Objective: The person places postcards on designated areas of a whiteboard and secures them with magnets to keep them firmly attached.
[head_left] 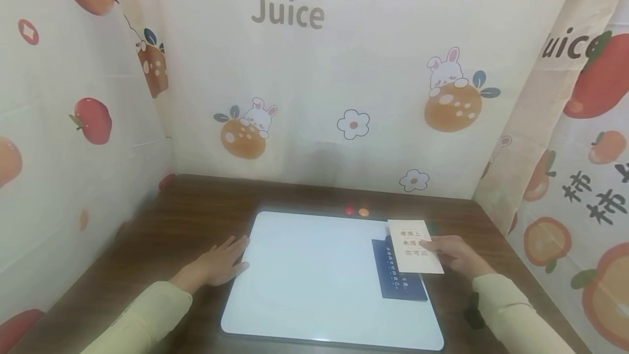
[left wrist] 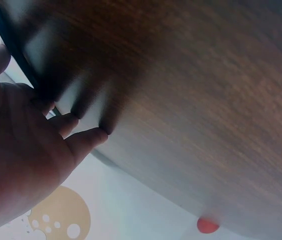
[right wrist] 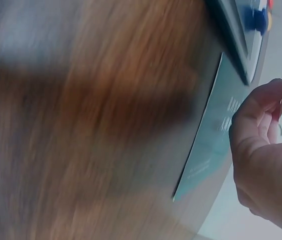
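One cream card, printed with brown characters, is listed in the head view as held at its three o'clock edge by the right hand; it is placed at nine o'clock from those fingertips, its long axis set from eleven to five. A navy card is partly covered by it, over the three o'clock side of a white board; whether the two cards are touching cannot be told. A red piece and an orange piece are found near the board's twelve o'clock edge. The left hand is noted at the board's nine o'clock edge, well apart from the cream card, to which the right is nearer. In the left wrist view, straight, slightly parted fingers are shown, nothing gripped. In the right wrist view, the cream card is seen edge-on, pinched narrowly between thumb and fingers and raised toward twelve o'clock; a teal card is recorded on the tabletop at nine o'clock from the hand.
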The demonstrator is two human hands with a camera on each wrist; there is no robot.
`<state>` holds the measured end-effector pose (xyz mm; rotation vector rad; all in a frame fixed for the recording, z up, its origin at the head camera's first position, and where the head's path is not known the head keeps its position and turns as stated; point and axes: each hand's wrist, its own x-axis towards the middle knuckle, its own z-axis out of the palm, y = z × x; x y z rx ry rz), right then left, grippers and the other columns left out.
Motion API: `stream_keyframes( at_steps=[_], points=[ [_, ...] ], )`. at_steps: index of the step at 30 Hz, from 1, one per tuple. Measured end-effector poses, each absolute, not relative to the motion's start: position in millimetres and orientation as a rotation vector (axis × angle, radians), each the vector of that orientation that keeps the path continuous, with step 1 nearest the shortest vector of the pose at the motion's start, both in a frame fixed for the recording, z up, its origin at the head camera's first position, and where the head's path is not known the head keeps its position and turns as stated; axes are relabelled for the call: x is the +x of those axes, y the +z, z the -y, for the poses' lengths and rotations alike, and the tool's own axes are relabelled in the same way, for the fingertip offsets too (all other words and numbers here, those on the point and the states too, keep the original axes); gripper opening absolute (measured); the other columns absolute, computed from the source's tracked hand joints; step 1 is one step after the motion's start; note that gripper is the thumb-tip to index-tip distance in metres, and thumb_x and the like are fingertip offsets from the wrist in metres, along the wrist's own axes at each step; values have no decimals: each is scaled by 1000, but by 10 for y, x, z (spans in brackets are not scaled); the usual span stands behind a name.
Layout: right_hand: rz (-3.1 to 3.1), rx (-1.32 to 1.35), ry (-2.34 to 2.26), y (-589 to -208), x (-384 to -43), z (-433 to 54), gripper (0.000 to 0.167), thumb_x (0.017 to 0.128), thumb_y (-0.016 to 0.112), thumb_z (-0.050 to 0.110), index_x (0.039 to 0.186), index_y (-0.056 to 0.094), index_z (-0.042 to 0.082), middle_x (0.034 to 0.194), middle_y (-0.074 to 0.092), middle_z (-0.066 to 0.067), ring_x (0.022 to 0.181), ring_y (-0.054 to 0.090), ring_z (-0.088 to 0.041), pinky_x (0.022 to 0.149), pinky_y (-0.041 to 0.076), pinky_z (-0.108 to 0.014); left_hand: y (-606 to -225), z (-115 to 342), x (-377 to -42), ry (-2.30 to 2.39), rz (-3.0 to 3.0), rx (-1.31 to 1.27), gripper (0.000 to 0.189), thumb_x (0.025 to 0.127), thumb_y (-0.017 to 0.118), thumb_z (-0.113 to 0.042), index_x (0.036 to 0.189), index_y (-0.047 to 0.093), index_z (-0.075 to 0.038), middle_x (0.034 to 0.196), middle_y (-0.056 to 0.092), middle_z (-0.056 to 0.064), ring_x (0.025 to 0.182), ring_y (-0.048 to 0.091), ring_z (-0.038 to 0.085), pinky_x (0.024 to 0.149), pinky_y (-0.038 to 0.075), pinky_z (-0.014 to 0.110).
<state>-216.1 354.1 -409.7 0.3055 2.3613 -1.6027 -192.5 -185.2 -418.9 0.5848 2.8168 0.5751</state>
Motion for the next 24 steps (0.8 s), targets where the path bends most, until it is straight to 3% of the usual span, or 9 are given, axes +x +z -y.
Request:
stream_keyframes(
  at_steps=[11,20,24],
  points=[
    [-2303,209,-1662,-4067,-2107,-3162,57,93,63,27,133,46,-11,102,68,-12,93,67,-26,79,55,-37,-4211,1860,-1932,553,-2823,582,65,98,51,-34,148,28,-1,153,25,21,140,15,44,107,14,66],
    [-2284,388,-1702,-4108,-2169,-2908,71,89,68,20,137,32,-18,105,64,-17,85,65,-21,75,55,-33,-4207,1852,-1935,561,-2813,595,65,98,51,-34,148,28,1,153,25,23,139,15,46,106,13,68],
    [-2270,417,-1722,-4135,-2188,-2837,68,89,69,17,136,34,-18,105,63,-18,84,65,-21,76,55,-33,-4207,1857,-1929,555,-2813,597,64,98,51,-32,148,28,1,153,24,23,140,14,46,106,13,68]
  ],
)
